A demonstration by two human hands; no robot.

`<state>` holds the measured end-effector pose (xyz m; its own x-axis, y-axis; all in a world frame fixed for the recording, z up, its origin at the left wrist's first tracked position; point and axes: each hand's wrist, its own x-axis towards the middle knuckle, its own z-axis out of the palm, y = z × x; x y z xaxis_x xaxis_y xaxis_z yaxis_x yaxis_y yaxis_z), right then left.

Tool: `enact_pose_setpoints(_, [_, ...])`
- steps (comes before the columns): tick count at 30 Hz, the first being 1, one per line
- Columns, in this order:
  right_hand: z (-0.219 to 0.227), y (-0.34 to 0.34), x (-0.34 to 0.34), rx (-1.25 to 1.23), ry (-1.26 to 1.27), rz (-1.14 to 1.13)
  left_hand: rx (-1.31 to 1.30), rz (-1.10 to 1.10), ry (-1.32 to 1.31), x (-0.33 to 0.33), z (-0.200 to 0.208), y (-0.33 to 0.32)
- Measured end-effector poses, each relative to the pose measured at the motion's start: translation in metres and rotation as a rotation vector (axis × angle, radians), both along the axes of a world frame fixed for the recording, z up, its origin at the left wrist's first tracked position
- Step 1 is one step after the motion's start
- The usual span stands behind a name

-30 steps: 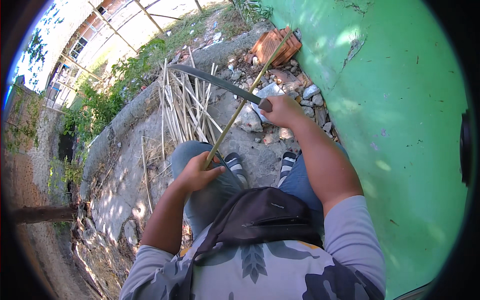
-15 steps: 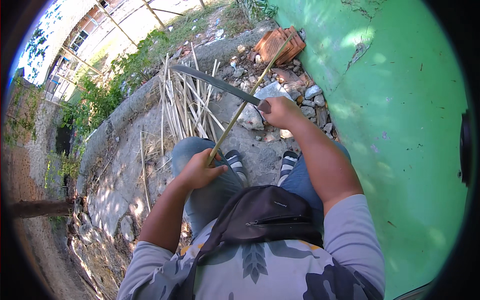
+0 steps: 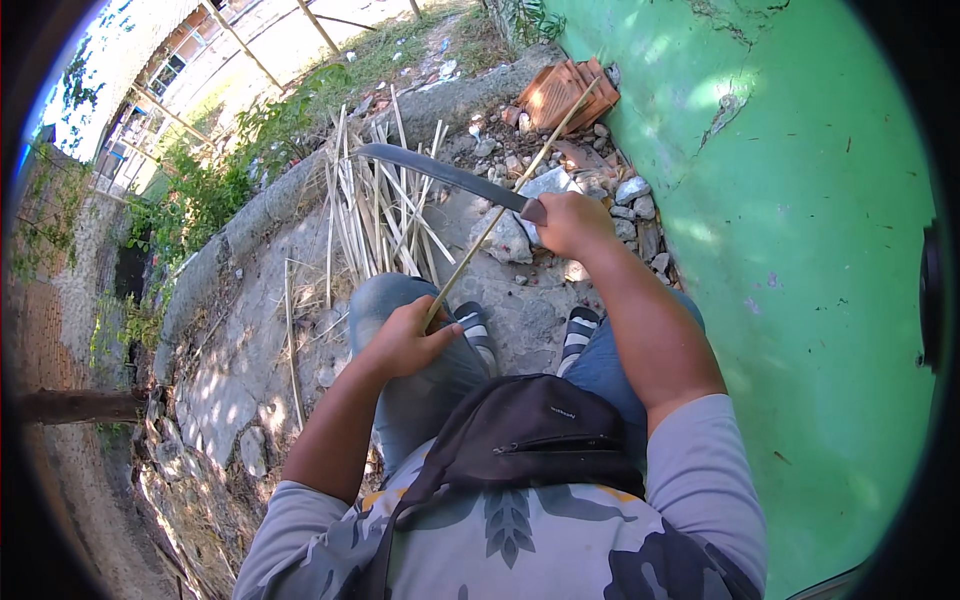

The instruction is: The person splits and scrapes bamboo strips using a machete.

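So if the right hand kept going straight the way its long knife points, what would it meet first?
Probably the pile of split cane strips. The right hand aims the long knife up-left, and its tip shows over that pile, though depth is unclear: the blade may pass above it.

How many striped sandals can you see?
2: the left sandal sits just right of the left hand gripping the long stick; the right sandal lies beneath the right forearm.

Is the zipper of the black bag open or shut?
Shut: the zipper line on the black bag runs closed across its top, with no gap.
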<state>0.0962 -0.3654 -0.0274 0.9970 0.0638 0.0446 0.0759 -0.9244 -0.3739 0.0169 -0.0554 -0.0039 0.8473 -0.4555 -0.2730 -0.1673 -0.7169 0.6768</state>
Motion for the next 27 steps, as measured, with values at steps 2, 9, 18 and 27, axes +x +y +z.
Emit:
enact_pose_setpoints(2, [0.002, -0.001, -0.002, -0.019, -0.017, 0.018, -0.024, 0.024, 0.010, -0.002, 0.003, 0.001])
enact_pose_setpoints(9, [0.013, 0.039, -0.024, -0.020, -0.027, 0.322, 0.003, 0.050, -0.028, -0.007, 0.004, 0.001])
enact_pose_setpoints(18, [-0.006, 0.011, -0.009, 0.056, 0.050, 0.045, 0.020, 0.028, 0.053, 0.002, 0.000, 0.001])
enact_pose_setpoints(27, [0.004, -0.008, -0.003, 0.060, 0.129, 0.136, -0.001, 0.063, 0.100, -0.003, 0.007, 0.003])
